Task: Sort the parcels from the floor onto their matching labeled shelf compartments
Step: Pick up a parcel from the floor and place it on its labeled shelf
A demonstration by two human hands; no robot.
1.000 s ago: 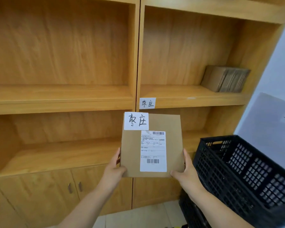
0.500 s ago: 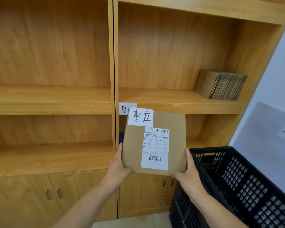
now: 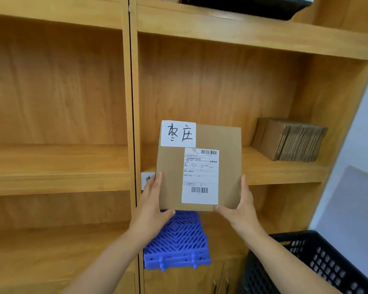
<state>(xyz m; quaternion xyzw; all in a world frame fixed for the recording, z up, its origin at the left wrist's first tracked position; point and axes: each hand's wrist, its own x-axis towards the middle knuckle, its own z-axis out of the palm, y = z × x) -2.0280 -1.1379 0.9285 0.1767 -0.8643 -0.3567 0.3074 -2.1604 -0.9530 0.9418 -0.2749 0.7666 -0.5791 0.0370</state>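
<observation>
I hold a flat brown cardboard parcel upright in front of the right-hand shelf column. It carries a white handwritten label at its top left and a printed shipping label with barcodes. My left hand grips its lower left edge and my right hand grips its lower right corner. The parcel stands at the height of the middle right shelf board. A white handwritten shelf label on that board's front edge is mostly hidden behind my left hand and the parcel.
A stack of flattened cardboard boxes lies at the right end of the same shelf. A blue plastic grid panel lies on the shelf below. A black plastic crate stands at the lower right. The left column's compartments hold nothing.
The parcel has risen in both hands from below the shelf board to level with it and closer to the shelf. The shelf label is now largely covered, and the blue grid panel has come into view.
</observation>
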